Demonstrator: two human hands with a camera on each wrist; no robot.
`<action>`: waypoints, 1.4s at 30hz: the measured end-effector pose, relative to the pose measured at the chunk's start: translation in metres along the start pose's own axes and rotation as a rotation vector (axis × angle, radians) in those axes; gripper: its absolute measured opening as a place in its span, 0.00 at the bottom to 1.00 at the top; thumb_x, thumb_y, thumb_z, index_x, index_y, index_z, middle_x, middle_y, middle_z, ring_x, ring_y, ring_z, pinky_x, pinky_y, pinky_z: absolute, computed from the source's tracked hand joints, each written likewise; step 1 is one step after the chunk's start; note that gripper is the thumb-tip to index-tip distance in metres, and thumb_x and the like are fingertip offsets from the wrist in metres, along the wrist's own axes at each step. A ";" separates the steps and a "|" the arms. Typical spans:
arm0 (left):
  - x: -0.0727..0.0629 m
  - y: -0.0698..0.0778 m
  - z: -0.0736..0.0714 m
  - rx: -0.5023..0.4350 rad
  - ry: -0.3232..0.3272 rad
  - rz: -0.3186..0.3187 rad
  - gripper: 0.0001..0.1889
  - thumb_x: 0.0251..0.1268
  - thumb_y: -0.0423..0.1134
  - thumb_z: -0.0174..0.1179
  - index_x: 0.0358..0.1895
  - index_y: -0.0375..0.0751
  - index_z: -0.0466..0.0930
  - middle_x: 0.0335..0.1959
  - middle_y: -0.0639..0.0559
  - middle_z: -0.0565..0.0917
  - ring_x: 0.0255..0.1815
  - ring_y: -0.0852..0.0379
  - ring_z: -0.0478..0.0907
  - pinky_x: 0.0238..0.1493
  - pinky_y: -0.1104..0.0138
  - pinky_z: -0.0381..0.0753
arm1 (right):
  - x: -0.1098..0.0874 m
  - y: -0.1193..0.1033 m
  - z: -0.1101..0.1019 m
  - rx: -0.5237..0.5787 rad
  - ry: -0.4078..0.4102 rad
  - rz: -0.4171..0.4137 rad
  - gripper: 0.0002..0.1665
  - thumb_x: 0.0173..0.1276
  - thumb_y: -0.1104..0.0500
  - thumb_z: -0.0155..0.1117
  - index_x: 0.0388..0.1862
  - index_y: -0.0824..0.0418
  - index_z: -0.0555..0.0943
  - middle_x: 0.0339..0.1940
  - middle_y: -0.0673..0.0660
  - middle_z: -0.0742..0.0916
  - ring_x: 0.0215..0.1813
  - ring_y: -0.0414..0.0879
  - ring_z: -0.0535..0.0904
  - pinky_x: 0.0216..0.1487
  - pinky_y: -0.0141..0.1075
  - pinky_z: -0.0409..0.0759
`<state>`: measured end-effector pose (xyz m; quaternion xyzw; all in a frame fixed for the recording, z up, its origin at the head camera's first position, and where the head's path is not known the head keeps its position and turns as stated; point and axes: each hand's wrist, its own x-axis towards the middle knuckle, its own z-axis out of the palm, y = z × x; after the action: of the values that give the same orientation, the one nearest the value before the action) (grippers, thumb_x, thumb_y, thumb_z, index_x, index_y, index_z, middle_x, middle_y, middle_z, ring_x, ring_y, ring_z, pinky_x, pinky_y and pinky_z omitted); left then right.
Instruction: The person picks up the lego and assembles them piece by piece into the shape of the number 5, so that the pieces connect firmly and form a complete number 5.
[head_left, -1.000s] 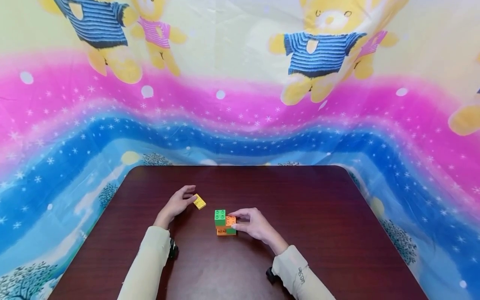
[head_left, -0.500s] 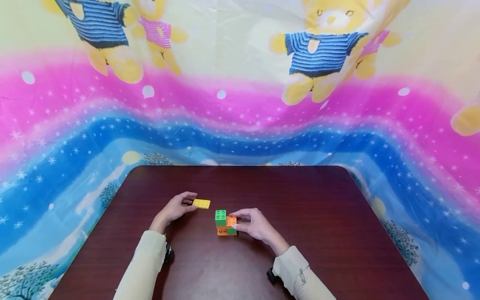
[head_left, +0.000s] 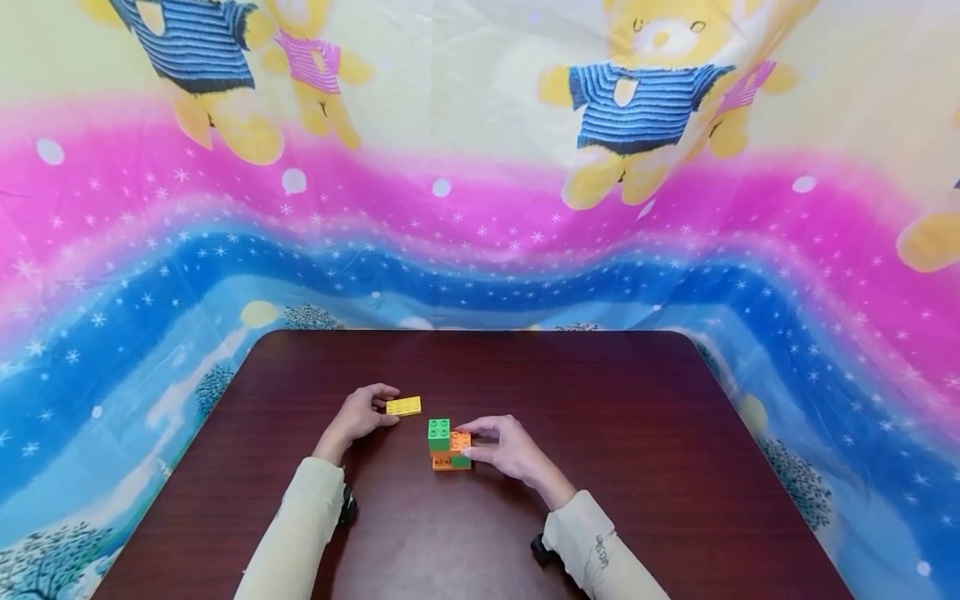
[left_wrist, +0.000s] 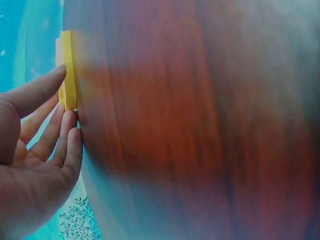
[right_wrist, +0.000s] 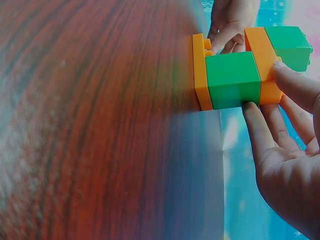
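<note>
A stepped stack of green and orange studded plastic bricks [head_left: 439,443] stands upright on the dark red-brown counter [head_left: 600,392]. The right hand [head_left: 513,450] pinches its upper orange brick [head_left: 459,442] from three o'clock. Near the stack, towards ten o'clock, the left hand [head_left: 356,417] holds a flat yellow studded plastic brick [head_left: 405,406] between thumb and fingers at its nine-o'clock end. Dark lettering [head_left: 602,552] on the right beige sleeve [head_left: 579,527] is too small to read.

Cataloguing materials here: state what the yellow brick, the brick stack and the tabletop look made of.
Yellow brick: probably plastic, smooth, with moulded studs. Brick stack: likely plastic too, smooth, crisp edges, even colour. Tabletop: wood or wood-look laminate, streaky grain, soft sheen; which is unclear.
</note>
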<state>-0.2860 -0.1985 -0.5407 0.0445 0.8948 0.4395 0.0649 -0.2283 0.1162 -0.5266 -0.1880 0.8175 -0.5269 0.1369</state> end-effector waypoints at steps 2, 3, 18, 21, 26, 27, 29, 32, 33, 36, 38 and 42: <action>0.001 0.000 0.002 0.011 0.023 -0.005 0.22 0.62 0.29 0.72 0.60 0.37 0.83 0.58 0.37 0.83 0.56 0.42 0.79 0.58 0.49 0.81 | 0.000 0.000 0.000 0.003 -0.001 0.005 0.21 0.67 0.57 0.76 0.58 0.49 0.88 0.59 0.54 0.88 0.60 0.51 0.86 0.60 0.46 0.85; 0.001 0.000 0.003 0.018 0.031 -0.007 0.21 0.62 0.29 0.72 0.59 0.37 0.83 0.57 0.38 0.83 0.55 0.43 0.80 0.57 0.50 0.82 | 0.001 0.001 0.001 0.002 -0.002 0.005 0.21 0.67 0.58 0.76 0.58 0.49 0.88 0.59 0.54 0.88 0.60 0.51 0.86 0.60 0.46 0.85; 0.005 0.001 0.004 0.055 0.032 -0.010 0.15 0.65 0.32 0.71 0.54 0.38 0.86 0.51 0.42 0.85 0.49 0.48 0.80 0.54 0.52 0.82 | 0.002 0.000 -0.001 0.006 -0.008 0.006 0.21 0.67 0.57 0.76 0.59 0.49 0.87 0.59 0.53 0.88 0.61 0.51 0.85 0.60 0.45 0.85; 0.004 0.002 0.004 0.054 0.035 -0.010 0.15 0.64 0.32 0.71 0.54 0.38 0.86 0.51 0.42 0.86 0.48 0.48 0.80 0.54 0.52 0.82 | 0.002 0.001 -0.001 0.004 -0.007 0.007 0.21 0.67 0.57 0.76 0.59 0.49 0.88 0.59 0.53 0.88 0.61 0.51 0.85 0.61 0.45 0.85; 0.002 0.005 0.006 0.056 0.039 -0.001 0.15 0.64 0.32 0.72 0.53 0.37 0.87 0.50 0.41 0.86 0.47 0.48 0.80 0.54 0.52 0.82 | 0.002 0.002 0.000 0.004 -0.008 0.012 0.21 0.67 0.57 0.76 0.59 0.48 0.87 0.60 0.53 0.88 0.62 0.50 0.85 0.61 0.46 0.84; 0.001 0.006 0.007 0.055 0.039 0.001 0.15 0.64 0.32 0.72 0.53 0.37 0.87 0.50 0.41 0.86 0.47 0.48 0.80 0.54 0.52 0.82 | 0.002 0.002 0.000 0.008 -0.008 0.012 0.21 0.67 0.57 0.76 0.59 0.48 0.87 0.60 0.53 0.88 0.61 0.51 0.85 0.61 0.46 0.84; 0.000 0.007 0.006 0.050 0.039 0.003 0.15 0.64 0.32 0.72 0.53 0.37 0.87 0.51 0.41 0.86 0.48 0.47 0.81 0.54 0.52 0.82 | 0.002 0.002 0.000 0.011 -0.008 0.014 0.21 0.67 0.57 0.75 0.59 0.48 0.87 0.60 0.53 0.88 0.61 0.51 0.85 0.61 0.46 0.84; -0.002 0.008 0.006 0.045 0.038 0.003 0.15 0.65 0.32 0.71 0.54 0.38 0.87 0.52 0.42 0.86 0.49 0.48 0.81 0.56 0.52 0.82 | 0.002 0.002 0.001 0.014 -0.006 0.017 0.21 0.67 0.57 0.75 0.59 0.48 0.87 0.60 0.53 0.88 0.61 0.50 0.85 0.61 0.46 0.85; -0.003 0.009 0.006 0.047 0.038 0.006 0.15 0.65 0.32 0.71 0.54 0.38 0.87 0.52 0.42 0.86 0.49 0.48 0.81 0.56 0.52 0.82 | 0.002 0.002 0.001 0.014 -0.006 0.018 0.21 0.67 0.57 0.75 0.59 0.48 0.87 0.60 0.53 0.88 0.61 0.51 0.85 0.60 0.46 0.85; -0.005 0.011 0.006 0.046 0.035 0.012 0.15 0.66 0.33 0.70 0.55 0.39 0.86 0.53 0.43 0.85 0.50 0.48 0.81 0.56 0.52 0.82 | 0.002 0.003 0.001 0.015 -0.004 0.013 0.20 0.67 0.57 0.76 0.59 0.48 0.88 0.59 0.53 0.88 0.61 0.51 0.85 0.60 0.46 0.85; -0.006 0.014 0.006 0.039 0.031 0.020 0.15 0.67 0.33 0.70 0.56 0.39 0.86 0.54 0.43 0.85 0.51 0.48 0.81 0.56 0.52 0.82 | 0.002 0.004 0.001 0.013 -0.003 0.006 0.20 0.67 0.57 0.76 0.59 0.49 0.88 0.59 0.54 0.88 0.61 0.51 0.85 0.60 0.46 0.85; -0.009 0.024 0.006 0.032 0.027 0.043 0.16 0.68 0.35 0.70 0.57 0.41 0.86 0.55 0.43 0.85 0.53 0.47 0.82 0.57 0.51 0.83 | 0.002 0.004 0.001 0.015 -0.003 0.002 0.21 0.67 0.56 0.76 0.59 0.50 0.87 0.59 0.54 0.88 0.61 0.51 0.85 0.60 0.45 0.85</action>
<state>-0.2754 -0.1805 -0.5246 0.0586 0.9014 0.4270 0.0426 -0.2306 0.1156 -0.5310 -0.1869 0.8134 -0.5327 0.1402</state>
